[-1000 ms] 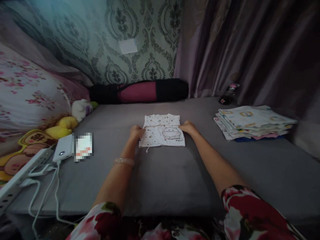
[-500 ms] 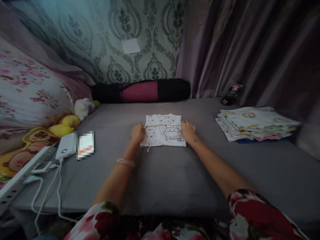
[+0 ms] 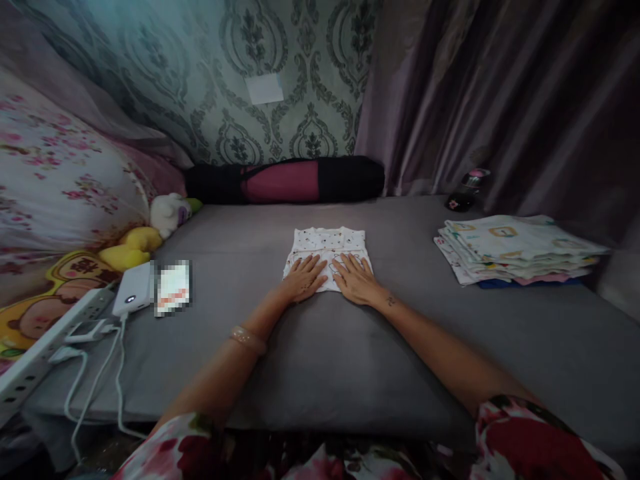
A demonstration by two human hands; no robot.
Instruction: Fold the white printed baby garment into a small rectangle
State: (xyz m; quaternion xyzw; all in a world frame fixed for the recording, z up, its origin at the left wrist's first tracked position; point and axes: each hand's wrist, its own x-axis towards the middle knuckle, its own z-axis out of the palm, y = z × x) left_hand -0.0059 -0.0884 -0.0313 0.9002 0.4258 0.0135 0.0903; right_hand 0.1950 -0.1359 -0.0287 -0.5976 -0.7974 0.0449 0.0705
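Note:
A small folded white garment [image 3: 327, 241] with dots and a cartoon print lies in the middle of the grey bed surface [image 3: 350, 333]. My left hand [image 3: 304, 278] rests flat on its near left part, fingers stretched out. Beside it, my right hand [image 3: 355, 277] lies flat on the near right part, fingers spread. Both palms press down on the cloth and hold nothing. The cartoon print is mostly hidden under my hands.
A stack of folded cloths [image 3: 515, 248] sits at the right, with a small bottle [image 3: 467, 189] behind it. A black and pink roll [image 3: 285, 181] lies against the wall. At the left are plush toys [image 3: 150, 230], a power bank [image 3: 133, 297], cables and a floral pillow [image 3: 55, 180].
Both hands left the garment's side edges and came together onto its near half, now lying flat on top. The garment has stayed in place.

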